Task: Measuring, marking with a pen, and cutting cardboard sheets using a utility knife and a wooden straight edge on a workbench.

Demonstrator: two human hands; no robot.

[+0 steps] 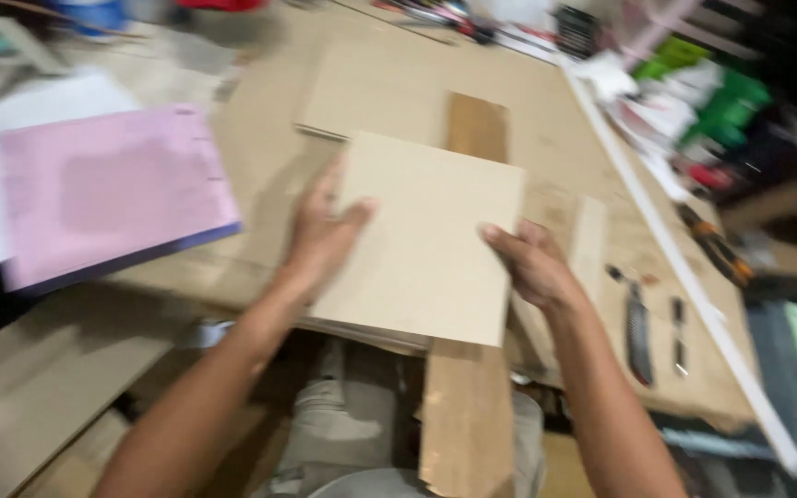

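Note:
A square pale board (426, 235) lies tilted over the near edge of the workbench (546, 138). My left hand (320, 235) grips its left edge, thumb on top. Its right edge is held by my right hand (532, 263), thumb pressed on the face. Under the board runs a long darker wooden plank (472, 406), which sticks out past the bench edge toward my lap. The view is blurred by motion.
A second pale board (371, 92) lies further back. A pink sheet (108, 189) over white paper sits at the left. A dark knife-like tool (638, 332), small bits and a long white strip (684, 267) lie at the right. Clutter fills the far right.

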